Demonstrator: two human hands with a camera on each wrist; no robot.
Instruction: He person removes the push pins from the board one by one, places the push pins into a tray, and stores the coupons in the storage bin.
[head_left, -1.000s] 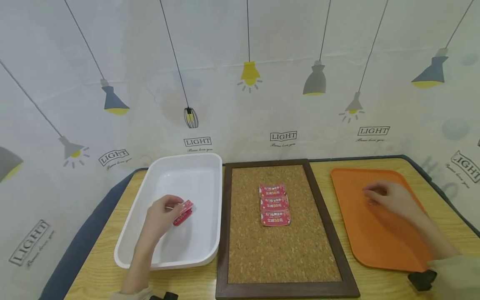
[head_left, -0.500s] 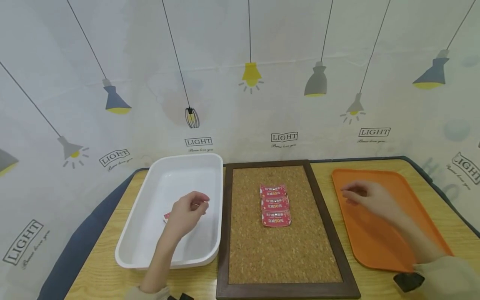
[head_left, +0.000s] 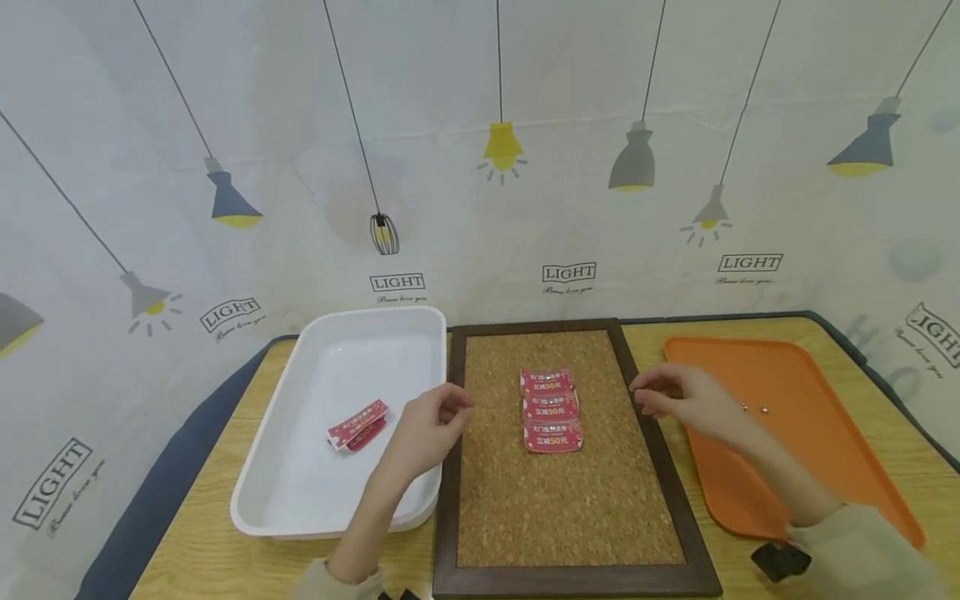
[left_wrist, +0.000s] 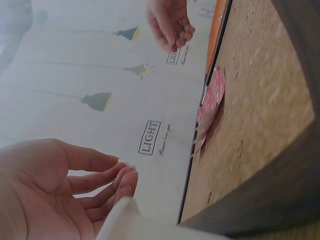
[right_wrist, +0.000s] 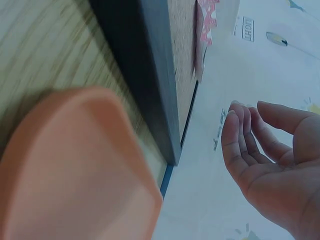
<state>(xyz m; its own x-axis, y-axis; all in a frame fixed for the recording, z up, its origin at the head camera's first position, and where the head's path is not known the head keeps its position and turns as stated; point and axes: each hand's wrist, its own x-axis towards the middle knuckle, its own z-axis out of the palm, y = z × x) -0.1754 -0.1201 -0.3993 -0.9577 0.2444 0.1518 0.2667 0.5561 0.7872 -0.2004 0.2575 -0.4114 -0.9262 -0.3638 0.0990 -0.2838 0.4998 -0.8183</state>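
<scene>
Three cards (head_left: 551, 411) overlapped on the board (head_left: 555, 517), apparently kept there by studs (head_left: 551, 402). The left hand (head_left: 431, 421), loosely curled, empty, hung by the white tray (head_left: 292, 504), its walls containing loose cards (head_left: 358, 427); the right hand (head_left: 678, 396), fingertips apart, nothing visible between, hung at the board's right edge. The orange tray (head_left: 757, 358) likely corralled two studs (head_left: 765, 409).
</scene>
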